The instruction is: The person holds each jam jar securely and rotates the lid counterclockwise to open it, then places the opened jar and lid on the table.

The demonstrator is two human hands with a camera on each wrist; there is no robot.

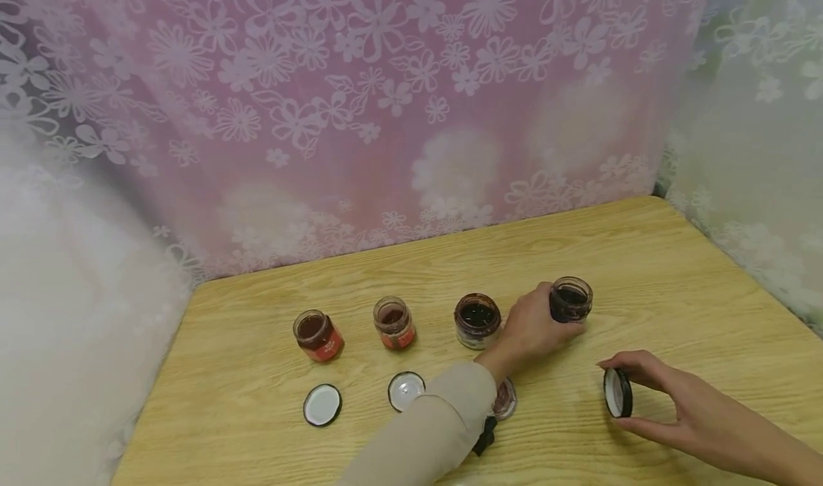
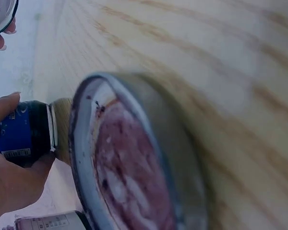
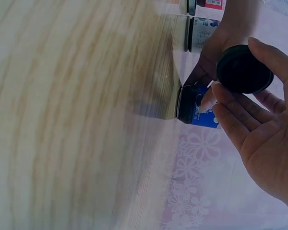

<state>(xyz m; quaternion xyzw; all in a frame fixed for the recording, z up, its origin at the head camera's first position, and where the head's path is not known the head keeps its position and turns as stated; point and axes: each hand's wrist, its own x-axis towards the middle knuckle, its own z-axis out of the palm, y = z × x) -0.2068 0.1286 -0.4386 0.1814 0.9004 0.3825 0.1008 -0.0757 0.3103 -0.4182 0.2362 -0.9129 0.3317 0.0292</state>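
At the right of the head view, my left hand (image 1: 532, 327) grips an open glass jar (image 1: 571, 300) of dark contents. Its blue label (image 2: 15, 132) shows in the left wrist view. The jar stands upright at the table surface. Nearer the front, my right hand (image 1: 701, 411) pinches a black-rimmed lid (image 1: 618, 393) on edge between thumb and fingers, pale inside facing left. In the right wrist view the lid's dark outer face (image 3: 245, 69) shows. Beside the left forearm lies a stained lid (image 1: 505, 399), inside up, partly hidden by the sleeve.
Left of the held jar stand an open jar of dark contents (image 1: 477, 334) and two open red-labelled jars (image 1: 329, 344), (image 1: 397, 337). Two lids (image 1: 323, 404), (image 1: 406, 391) lie inside up before them. A floral curtain (image 1: 386, 150) hangs behind the wooden table (image 1: 244, 343).
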